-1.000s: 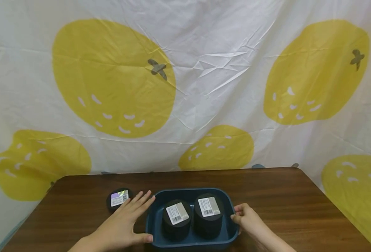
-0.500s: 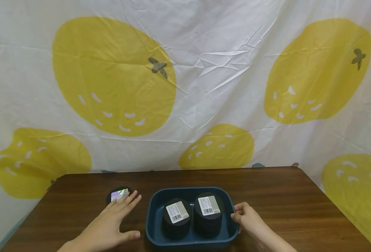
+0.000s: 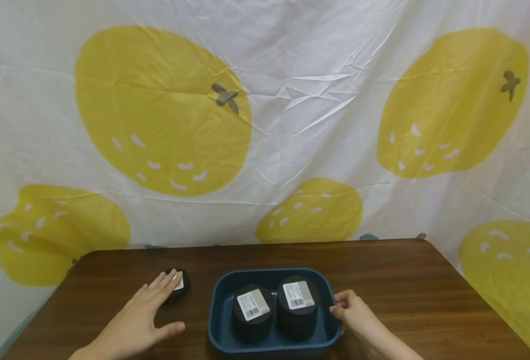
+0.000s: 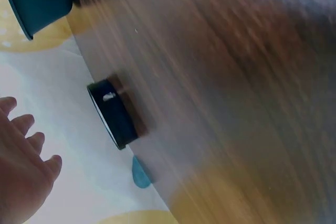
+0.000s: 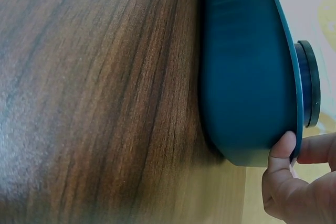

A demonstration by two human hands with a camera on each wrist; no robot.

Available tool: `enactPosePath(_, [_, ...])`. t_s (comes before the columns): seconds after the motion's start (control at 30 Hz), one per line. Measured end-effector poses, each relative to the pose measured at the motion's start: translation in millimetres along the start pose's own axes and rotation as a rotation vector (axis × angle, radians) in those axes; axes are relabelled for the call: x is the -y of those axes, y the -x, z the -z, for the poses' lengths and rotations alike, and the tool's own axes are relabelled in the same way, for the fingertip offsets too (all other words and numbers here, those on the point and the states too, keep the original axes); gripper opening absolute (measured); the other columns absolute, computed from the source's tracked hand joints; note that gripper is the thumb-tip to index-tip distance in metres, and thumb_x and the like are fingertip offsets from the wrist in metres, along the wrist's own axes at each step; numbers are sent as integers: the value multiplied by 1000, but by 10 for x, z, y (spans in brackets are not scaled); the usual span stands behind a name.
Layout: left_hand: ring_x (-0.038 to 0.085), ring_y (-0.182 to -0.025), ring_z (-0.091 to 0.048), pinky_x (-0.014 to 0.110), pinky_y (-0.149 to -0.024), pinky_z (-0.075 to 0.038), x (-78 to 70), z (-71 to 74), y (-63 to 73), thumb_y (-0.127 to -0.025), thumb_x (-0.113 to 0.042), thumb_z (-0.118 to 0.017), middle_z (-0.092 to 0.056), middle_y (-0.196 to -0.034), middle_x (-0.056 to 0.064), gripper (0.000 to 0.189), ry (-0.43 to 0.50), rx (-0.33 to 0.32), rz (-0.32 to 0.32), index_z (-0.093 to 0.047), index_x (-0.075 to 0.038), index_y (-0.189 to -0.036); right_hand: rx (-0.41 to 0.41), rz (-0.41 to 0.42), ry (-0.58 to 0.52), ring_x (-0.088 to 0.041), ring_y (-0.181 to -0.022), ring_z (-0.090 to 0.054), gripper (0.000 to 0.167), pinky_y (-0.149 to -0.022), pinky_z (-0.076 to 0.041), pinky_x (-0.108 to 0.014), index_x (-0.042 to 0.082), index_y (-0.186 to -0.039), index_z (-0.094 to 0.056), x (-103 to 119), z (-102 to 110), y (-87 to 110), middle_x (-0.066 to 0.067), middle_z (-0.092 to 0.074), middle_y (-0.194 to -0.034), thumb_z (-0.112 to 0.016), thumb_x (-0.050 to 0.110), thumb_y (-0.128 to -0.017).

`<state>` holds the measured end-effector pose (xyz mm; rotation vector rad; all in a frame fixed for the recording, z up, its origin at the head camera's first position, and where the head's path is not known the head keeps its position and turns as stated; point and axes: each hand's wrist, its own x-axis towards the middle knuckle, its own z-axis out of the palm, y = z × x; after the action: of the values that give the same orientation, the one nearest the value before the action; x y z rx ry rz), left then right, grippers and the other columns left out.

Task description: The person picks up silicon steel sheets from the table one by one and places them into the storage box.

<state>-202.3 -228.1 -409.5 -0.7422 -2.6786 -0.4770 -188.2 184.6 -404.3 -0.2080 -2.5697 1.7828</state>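
Note:
A dark blue tray [image 3: 217, 320] sits on the table, holding two black cylindrical jars [image 3: 252, 322] with white barcode labels on top. My right hand [image 3: 357, 315] pinches the tray's right rim between thumb and fingers, as the right wrist view also shows with its hand [image 5: 294, 187]. Left of the tray lies a low, round black container [image 3: 185, 287] with a label, partly covered by my left hand [image 3: 134, 317] in the head view. That hand is spread, with fingers extended. From the left wrist, the low container [image 4: 113, 113] stands apart from the fingers.
The brown wooden table [image 3: 395, 270] has a rounded far edge. Right behind it hangs a white cloth [image 3: 292, 140] printed with large yellow fruits.
My left hand has moved left, away from the tray's left side to over the low black container. The right hand, tray and jars have stayed in place.

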Motion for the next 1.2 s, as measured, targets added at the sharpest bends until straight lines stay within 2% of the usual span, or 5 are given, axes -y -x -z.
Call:
enactPosePath(0.13, [31,-136,-26,51,-109,-19,73,8,-6,-75,-52,-69,-33,-147,12,89,15,1,29,-29,-19,-147,0,-2,5,-19,-64,-49,26,-49,-46,-29,-15,-103,-45,-6,1,-3,-14,-49,-85,-57,-6,-81])
enactPosePath(0.23, [37,-133,-30,60,-101,-27,127,11,-20,-74,-52,-71,-34,-147,14,89,15,1,43,-33,-14,-145,3,-3,-1,-19,-64,-48,26,-48,-45,-28,-15,-103,-45,-5,0,-5,-14,-48,-85,-57,-6,-81])
enactPosePath(0.57, [44,-130,-31,65,-97,-27,290,7,-67,-71,-55,-72,-36,-144,19,94,18,18,97,-36,-6,-143,4,-20,-4,-18,-64,-46,26,-48,-43,-26,-14,-103,-44,2,-2,3,-12,-47,-82,-57,-6,-82])
enactPosePath(1.0, [45,-125,-37,61,-95,-32,436,-33,-180,-68,-53,-76,-39,-141,22,100,87,5,113,-34,-1,-142,-6,-15,-10,-18,-63,-45,24,-47,-42,-26,-13,-101,-45,-2,2,12,-11,-46,-80,-57,-7,-81])
enactPosePath(1.2, [49,-124,-34,65,-92,-32,489,-67,-222,-66,-47,-79,-37,-139,29,102,151,29,164,-32,5,-141,-3,-14,-11,-18,-62,-45,23,-47,-42,-26,-13,-101,-46,10,8,15,-11,-46,-80,-56,-7,-81])
